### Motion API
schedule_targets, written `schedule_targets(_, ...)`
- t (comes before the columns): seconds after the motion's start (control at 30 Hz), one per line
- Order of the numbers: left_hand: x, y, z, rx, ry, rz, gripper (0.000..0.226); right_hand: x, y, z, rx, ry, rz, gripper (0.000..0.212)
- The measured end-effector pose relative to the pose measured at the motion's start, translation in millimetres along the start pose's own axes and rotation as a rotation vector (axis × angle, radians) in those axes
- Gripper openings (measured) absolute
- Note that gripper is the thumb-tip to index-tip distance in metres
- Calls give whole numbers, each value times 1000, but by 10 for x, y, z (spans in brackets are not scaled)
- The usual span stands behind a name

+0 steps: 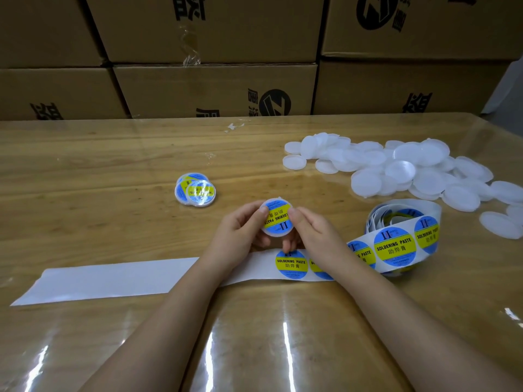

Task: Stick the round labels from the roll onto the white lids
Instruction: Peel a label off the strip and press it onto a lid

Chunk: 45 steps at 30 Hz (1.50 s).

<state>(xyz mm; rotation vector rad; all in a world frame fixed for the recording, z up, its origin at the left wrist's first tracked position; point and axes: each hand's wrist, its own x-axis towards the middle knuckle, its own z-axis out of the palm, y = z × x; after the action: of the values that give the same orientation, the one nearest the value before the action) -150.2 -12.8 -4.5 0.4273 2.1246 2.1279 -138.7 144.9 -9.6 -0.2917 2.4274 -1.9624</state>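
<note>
White lid (275, 235) with a blue-and-yellow label (278, 218) on its face is held just above the counter (113, 171), over the near end of the strip. The left hand (239, 232) and right hand (312, 236) grip it from either side, fingers (261, 213) curled round its rim and both thumbs lying on the label. The step in hand looks like pressing the sticker flat. The next move would call for setting this lid with the finished lids (198, 190) to the left, taking a bare one from the heap, and peeling the next sticker off the liner. Counted: one lid in the hands. At least two labelled lids overlap on the counter, and a third beneath them cannot be ruled out. One roll (404, 227) stands to the right, its tail run out across the counter. Five labels show on it, one of them half hidden under the right wrist. The peeled backing strip (113, 281) is bare towards the left. The heap of bare lids (396, 168) at far right holds several dozen, too overlapped to count exactly.
</note>
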Motion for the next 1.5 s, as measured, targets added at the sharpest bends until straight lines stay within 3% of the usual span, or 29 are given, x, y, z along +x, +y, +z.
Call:
schedule_targets(0.2, -16, 19, 7, 23, -23, 25, 29, 6, -25, -8, 7, -15, 26, 36)
schedule_targets(0.33, -5, 17, -12, -34, 41, 21, 21, 16, -31, -10, -66, 17, 30, 38)
schedule_targets(0.4, 5, 14, -28, -54, 69, 20, 27, 22, -26, -8, -65, 32, 46, 36)
schedule_targets(0.6, 14, 5, -38, -100, 154, 7, 12, 28, 0, 1, 21, -39, 51, 2)
schedule_targets(0.93, 16, 32, -22, -25, 131, 20, 15, 29, -32, 2, 86, -36, 51, 28)
schedule_targets(1.23, -18, 21, -6, 197, 92, 98, 22, 14, -17, 4, -1, -15, 66, 41)
schedule_targets(1.37, -9, 8, -14, 59, 42, 44, 36, 34, 7, -4, 20, 22, 49, 41)
schedule_targets(1.43, 3, -3, -30, -6, 29, 24, 45, 43, 20, -12, 56, 14, 58, 33)
schedule_targets(1.5, 17, -9, -44, -56, 66, 13, 41, 41, 32, -9, 97, -34, 60, 13)
